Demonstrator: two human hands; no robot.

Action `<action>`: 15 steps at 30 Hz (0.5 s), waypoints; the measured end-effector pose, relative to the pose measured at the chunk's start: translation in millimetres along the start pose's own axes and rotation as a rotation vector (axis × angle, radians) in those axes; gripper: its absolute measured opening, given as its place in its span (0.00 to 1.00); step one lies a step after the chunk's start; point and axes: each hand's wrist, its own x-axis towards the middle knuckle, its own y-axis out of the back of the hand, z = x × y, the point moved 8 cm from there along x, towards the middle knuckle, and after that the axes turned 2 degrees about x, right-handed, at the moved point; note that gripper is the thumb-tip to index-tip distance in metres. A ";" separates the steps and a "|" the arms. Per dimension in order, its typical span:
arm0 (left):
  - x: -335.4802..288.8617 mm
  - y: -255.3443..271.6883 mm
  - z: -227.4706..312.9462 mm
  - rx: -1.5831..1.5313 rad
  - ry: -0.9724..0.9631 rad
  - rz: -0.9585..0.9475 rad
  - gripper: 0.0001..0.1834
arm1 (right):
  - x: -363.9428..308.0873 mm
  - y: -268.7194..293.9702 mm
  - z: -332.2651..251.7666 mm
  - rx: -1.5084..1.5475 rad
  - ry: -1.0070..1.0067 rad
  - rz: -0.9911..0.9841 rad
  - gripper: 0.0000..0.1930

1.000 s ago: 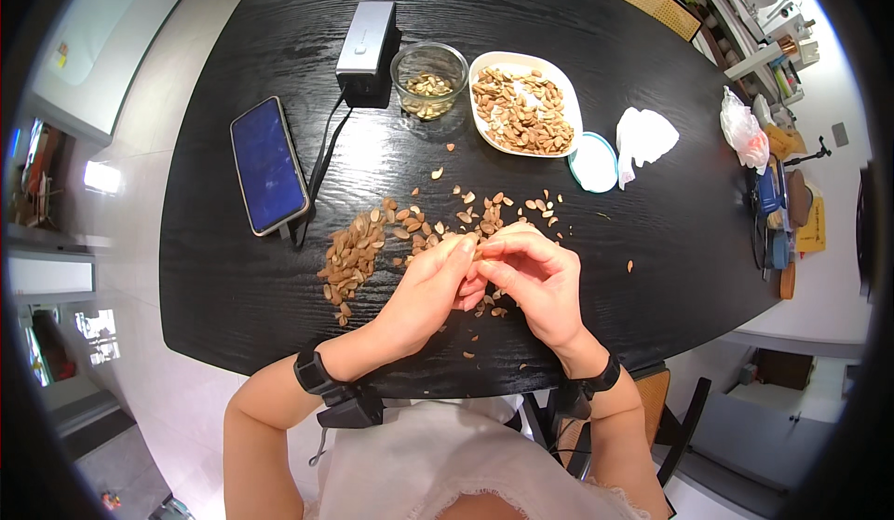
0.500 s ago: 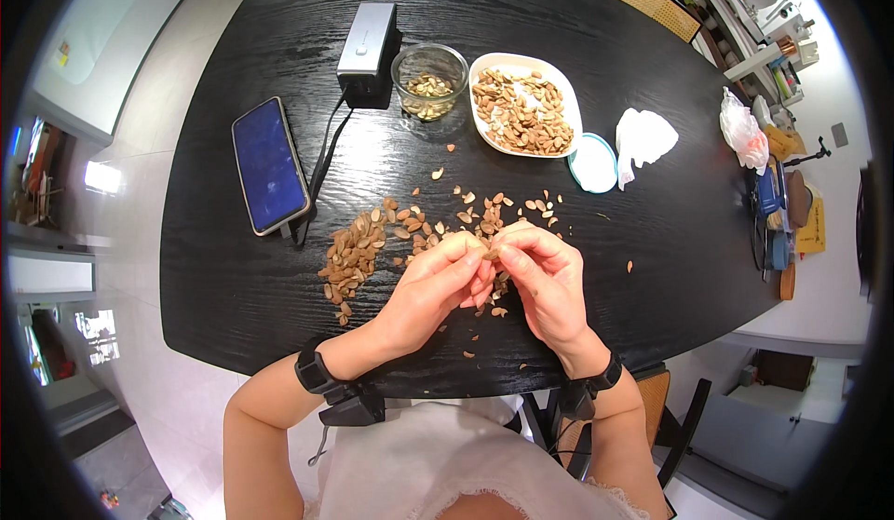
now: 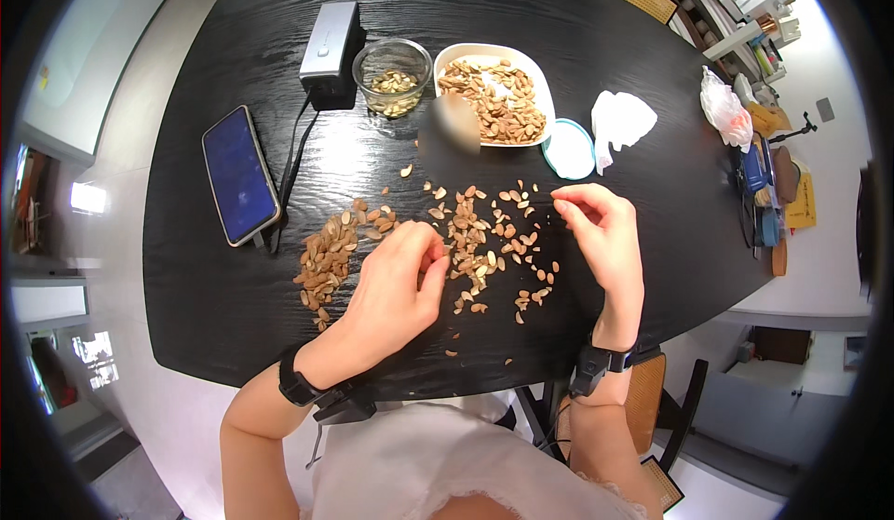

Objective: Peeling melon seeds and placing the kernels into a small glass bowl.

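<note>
Black wood-grain table (image 3: 689, 250), scattered with brown seeds (image 3: 468, 227) between two hands. Left hand (image 3: 400, 273) angles inward beside them, fingers curled, contents hidden. Right hand (image 3: 607, 236) points forward, thumb and forefinger close together; whether they grip anything, I cannot tell.

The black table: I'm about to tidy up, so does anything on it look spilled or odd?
Brown seeds or shells lie scattered loose rather than inside the white bowl, so they look spilled. A crumpled white tissue lies right of it. A blurred patch hides the bowl's near-left edge; its cause is unclear.
</note>
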 end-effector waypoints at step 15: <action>2.1 14.1 17.5 0.690 -0.171 0.038 0.25 | -6.1 -33.9 -18.2 -0.154 0.138 -0.148 0.04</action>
